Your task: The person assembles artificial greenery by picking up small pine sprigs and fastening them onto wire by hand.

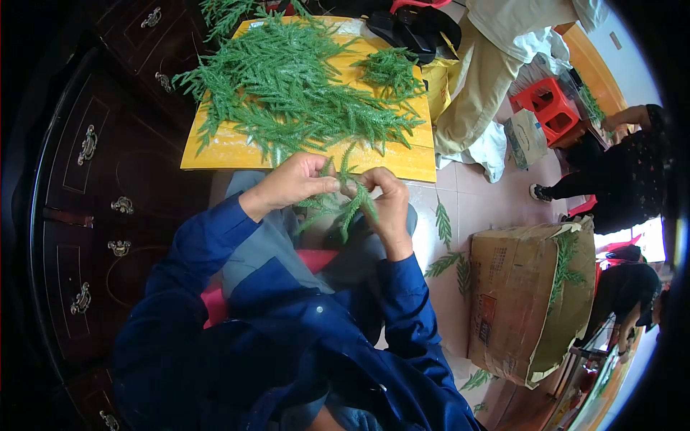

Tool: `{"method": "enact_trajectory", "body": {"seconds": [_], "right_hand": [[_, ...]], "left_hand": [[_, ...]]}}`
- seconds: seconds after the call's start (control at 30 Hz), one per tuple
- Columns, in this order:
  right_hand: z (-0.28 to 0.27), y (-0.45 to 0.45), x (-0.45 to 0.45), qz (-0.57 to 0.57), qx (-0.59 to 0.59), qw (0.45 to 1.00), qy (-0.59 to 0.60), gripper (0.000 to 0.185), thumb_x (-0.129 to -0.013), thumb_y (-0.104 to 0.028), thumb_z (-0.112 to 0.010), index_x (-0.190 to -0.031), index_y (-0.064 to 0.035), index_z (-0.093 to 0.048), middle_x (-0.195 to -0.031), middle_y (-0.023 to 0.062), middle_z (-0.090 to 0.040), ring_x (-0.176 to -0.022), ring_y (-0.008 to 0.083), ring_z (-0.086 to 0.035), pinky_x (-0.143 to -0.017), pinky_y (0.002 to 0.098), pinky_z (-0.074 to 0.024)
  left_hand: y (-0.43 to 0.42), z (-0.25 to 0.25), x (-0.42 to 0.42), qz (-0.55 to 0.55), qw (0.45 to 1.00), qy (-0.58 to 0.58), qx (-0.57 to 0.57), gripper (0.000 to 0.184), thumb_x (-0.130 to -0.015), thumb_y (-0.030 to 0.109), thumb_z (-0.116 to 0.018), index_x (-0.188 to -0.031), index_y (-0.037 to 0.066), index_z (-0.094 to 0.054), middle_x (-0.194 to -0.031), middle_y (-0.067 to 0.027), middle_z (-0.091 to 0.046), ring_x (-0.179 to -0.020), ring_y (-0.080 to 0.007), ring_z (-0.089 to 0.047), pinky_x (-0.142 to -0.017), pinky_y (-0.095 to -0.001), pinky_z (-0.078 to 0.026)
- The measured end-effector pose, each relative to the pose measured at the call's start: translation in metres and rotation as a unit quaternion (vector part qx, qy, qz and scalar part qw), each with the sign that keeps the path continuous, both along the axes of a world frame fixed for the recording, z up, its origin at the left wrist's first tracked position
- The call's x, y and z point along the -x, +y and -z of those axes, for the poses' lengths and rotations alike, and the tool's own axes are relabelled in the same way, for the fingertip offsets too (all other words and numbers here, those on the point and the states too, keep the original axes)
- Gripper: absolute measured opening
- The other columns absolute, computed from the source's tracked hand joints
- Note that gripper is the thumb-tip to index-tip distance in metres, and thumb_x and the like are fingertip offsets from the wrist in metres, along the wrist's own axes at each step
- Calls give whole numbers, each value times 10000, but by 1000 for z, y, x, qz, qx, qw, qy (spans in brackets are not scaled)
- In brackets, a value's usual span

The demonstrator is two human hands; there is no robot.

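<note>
Just off the near edge of a yellow table (402, 161), both my hands hold an artificial green sprig (352, 208) whose leafy arms spread out from a middle. My left hand (298, 183) pinches it from the left between thumb and fingers. From the right, my right hand (387, 201) grips it close to the same middle, fingers curled. How the pieces join there is hidden by my fingertips. A large heap of green sprigs (280, 79) covers much of the table, and a smaller bunch (390, 72) lies at its right.
A cardboard box (510, 302) with green sprigs inside stands on the floor at right. Loose sprigs (443, 224) lie beside it. Dark wooden drawers (93, 194) line the left. A person in light trousers (478, 79) stands by the table; red stools (550, 108) are behind.
</note>
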State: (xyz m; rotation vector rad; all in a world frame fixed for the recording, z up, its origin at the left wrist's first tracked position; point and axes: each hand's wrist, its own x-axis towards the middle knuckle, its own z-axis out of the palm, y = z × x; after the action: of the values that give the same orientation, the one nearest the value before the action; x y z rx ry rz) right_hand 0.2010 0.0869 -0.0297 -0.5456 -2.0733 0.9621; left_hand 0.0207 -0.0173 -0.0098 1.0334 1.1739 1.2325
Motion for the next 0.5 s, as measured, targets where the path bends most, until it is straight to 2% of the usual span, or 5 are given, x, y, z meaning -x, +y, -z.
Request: {"method": "enact_trajectory", "body": {"seconds": [0.1, 0.23, 0.33, 0.43, 0.5], "right_hand": [[15, 17, -12, -119, 304, 945, 4, 109, -819, -89, -699, -782, -59, -601, -675, -10, -593, -596, 89, -530, -586, 248, -436], [-10, 8, -8, -119, 452, 879, 91, 103, -887, -108, -643, -902, -14, -601, -739, -46, -572, -664, 39, -509, -629, 184, -415], [-6, -4, -5, -137, 312, 940, -4, 126, -877, -127, -648, -920, -14, -613, -694, -15, -583, -623, 43, -493, -572, 211, -412], [3, -3, -4, -127, 268, 952, -70, 136, -864, -130, -664, -924, -16, -619, -655, -19, -576, -595, 37, -481, -520, 220, -390], [2, -2, -6, -96, 248, 960, -91, 121, -865, -121, -663, -902, -13, -624, -648, -26, -578, -588, 29, -473, -510, 215, -380]], "left_hand": [[-1, 13, 1, -14, 995, 100, -13, 131, -863, 101, -657, -784, 46, -568, -695, 77, -498, -623, 1, -433, -515, -187, -351], [-3, 12, -11, -46, 953, 297, -27, 158, -814, 132, -664, -738, 27, -573, -585, -17, -498, -538, -61, -442, -484, -262, -364], [1, 1, -20, -72, 906, 405, -98, 201, -755, 178, -667, -717, 7, -569, -577, -178, -515, -462, -250, -502, -486, -365, -395], [1, -2, -21, -68, 888, 443, -101, 177, -827, 133, -648, -718, 14, -574, -549, -62, -506, -546, -29, -449, -481, -279, -374], [3, 10, -18, -55, 929, 359, -66, 126, -841, 131, -638, -796, 20, -599, -649, -33, -578, -579, -36, -487, -503, -255, -398]]}}
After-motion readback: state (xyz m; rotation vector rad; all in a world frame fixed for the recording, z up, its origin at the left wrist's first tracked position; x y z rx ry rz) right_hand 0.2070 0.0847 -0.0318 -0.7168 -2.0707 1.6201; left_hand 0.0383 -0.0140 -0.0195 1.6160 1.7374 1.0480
